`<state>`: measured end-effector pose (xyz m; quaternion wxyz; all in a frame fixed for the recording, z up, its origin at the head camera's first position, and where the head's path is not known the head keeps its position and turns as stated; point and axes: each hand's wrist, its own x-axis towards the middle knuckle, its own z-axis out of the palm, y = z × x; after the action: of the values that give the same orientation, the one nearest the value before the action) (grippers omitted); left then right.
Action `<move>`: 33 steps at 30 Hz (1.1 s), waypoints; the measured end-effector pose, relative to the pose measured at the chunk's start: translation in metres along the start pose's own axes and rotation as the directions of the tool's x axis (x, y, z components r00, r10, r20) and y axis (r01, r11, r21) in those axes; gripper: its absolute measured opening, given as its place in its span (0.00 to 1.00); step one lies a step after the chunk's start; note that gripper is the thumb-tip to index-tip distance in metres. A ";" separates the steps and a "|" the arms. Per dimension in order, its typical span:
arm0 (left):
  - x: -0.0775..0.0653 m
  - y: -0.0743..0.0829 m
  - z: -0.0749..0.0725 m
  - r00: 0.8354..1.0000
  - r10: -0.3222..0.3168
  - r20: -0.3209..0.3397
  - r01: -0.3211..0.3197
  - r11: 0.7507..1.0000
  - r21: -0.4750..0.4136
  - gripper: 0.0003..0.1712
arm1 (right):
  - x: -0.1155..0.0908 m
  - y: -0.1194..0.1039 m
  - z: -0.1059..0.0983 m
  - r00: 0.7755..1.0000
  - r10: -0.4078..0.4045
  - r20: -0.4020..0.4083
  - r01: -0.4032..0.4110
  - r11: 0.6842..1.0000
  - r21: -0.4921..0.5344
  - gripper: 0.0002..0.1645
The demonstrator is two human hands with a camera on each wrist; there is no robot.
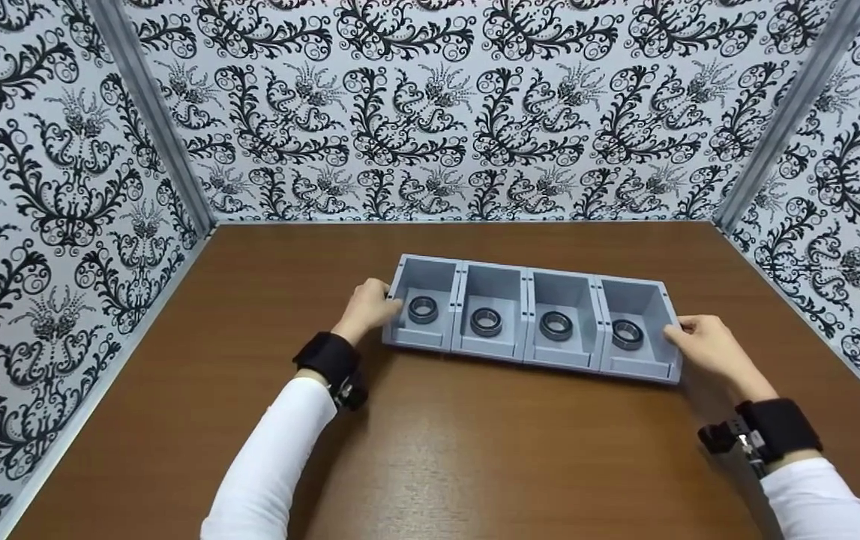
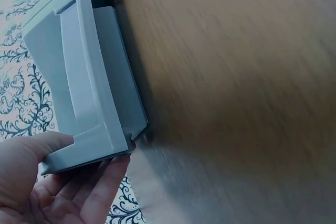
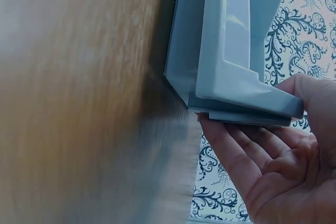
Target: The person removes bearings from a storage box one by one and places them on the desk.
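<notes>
Bins (image 1: 488,347), four joined in a row, span your tabletop (image 1: 430,450); you cannot tell whether their base is lifted. One dark ring (image 1: 486,332) lies in each compartment, so filling looks done. Your left hand (image 1: 371,306) pinches the left end wall, thumb over the edge, fingers outside, gap closed to the wall. Your right hand (image 1: 708,349) grips the right end likewise. Judged left to do: settle the row's position, then release both ends.

Free tabletop (image 1: 489,442) before the bins (image 1: 488,348)
</notes>
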<state>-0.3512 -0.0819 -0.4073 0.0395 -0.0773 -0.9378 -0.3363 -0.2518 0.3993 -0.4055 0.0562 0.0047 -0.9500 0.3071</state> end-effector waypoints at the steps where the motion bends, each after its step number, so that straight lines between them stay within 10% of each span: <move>1: -0.001 -0.001 0.000 1.000 -0.003 0.001 0.003 1.000 -0.003 0.20 | 0.001 -0.001 0.000 1.000 0.002 0.003 -0.002 1.000 0.003 0.21; 33: -0.023 -0.029 -0.029 0.998 -0.065 0.004 0.065 0.998 -0.014 0.12 | 0.031 -0.028 0.025 0.998 -0.022 0.057 0.019 0.998 0.059 0.19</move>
<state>-0.3332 -0.1249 -0.4055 0.0265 -0.0477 -0.9375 -0.3438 -0.2843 0.3633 -0.4058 0.0320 0.0250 -0.9418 0.3337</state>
